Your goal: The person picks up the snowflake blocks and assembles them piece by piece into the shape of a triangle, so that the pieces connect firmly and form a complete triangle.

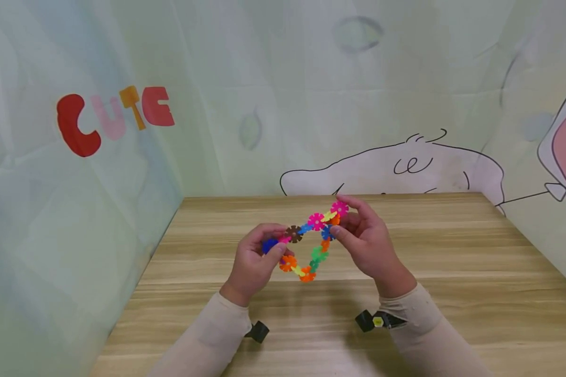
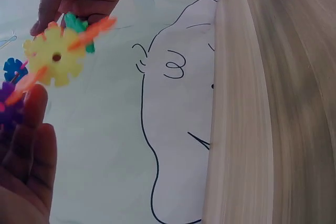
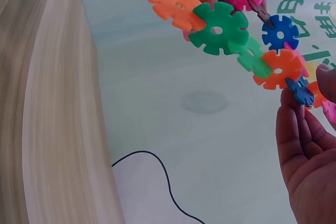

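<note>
A ring of interlocking plastic snowflake discs (image 1: 317, 254), in many colours, is held up over the table between both hands. My left hand (image 1: 253, 264) pinches its left end between thumb and fingers, at a dark blue disc (image 1: 269, 245). At the upper right end my right hand (image 1: 373, 247) grips the ring, its thumb by a blue disc and its index finger at a pink disc (image 1: 339, 209). The lower side sags between them, with an orange disc (image 1: 307, 274) at the bottom. In the right wrist view a large green disc (image 3: 218, 28) links to orange and light green ones.
The wood-grain table (image 1: 188, 293) spreads beneath both hands. Behind it and to the left stand pale printed fabric walls (image 1: 226, 63) with a cartoon drawing and coloured letters. Each wrist wears a small black camera (image 1: 259, 331).
</note>
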A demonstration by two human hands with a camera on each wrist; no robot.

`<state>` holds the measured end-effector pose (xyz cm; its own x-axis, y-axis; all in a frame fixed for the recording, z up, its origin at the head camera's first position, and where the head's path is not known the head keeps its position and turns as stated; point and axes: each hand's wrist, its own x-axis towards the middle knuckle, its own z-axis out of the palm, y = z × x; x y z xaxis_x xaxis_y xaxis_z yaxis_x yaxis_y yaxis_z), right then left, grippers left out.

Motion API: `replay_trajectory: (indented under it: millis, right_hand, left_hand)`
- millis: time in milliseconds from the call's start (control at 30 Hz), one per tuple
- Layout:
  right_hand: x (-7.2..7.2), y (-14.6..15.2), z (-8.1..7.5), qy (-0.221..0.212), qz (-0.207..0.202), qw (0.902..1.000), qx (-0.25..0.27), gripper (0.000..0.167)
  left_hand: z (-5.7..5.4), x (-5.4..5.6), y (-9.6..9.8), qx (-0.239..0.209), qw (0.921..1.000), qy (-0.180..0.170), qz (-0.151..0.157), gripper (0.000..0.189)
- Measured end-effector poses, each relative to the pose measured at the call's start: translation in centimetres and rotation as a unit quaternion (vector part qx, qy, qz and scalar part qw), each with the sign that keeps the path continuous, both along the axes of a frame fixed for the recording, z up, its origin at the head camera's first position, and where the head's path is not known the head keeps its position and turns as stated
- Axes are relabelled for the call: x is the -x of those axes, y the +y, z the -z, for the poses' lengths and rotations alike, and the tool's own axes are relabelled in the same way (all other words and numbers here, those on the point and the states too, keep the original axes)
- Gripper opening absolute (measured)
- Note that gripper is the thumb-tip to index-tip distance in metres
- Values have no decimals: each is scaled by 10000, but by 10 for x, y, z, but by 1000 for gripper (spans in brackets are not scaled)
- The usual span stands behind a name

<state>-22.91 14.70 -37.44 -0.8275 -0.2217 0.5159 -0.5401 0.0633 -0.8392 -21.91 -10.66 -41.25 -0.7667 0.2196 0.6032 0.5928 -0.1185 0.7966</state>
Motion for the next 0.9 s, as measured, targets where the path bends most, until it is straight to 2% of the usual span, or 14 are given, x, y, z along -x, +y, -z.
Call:
replay_trajectory:
  millis: [100,200,300,367,467,633,733,900]
  right_hand:
    - [1,0,0,49,45,10000,-17,60]
    - [3,1,0,74,62,9999,-35,62]
    - [5,1,0,1,129,9999,-50,67]
    - [5,2,1,-92,226,9996,-106,70]
    - [6,2,1,-261,403,9984,-288,74]
    - [6,2,1,-464,667,9903,-1124,78]
    - [5,2,1,-496,487,9816,-1776,78]
    - [2,1,0,-573,104,9581,-2804,86]
  left_hand:
    - [-1,0,-1,218,9997,-77,-28,27]
    - [-1,0,-3,680,9975,-176,-44,33]
    - [-2,0,-3,1199,9919,-403,84,40]
    - [-3,1,-3,1361,9883,-664,183,43]
    - [-3,1,-2,1234,9856,-1132,227,42]
    - [-3,5,0,544,9849,-1637,-146,41]
    - [-4,7,1,152,9835,-1767,-356,42]
    - [-8,7,1,-144,9819,-1831,-452,42]
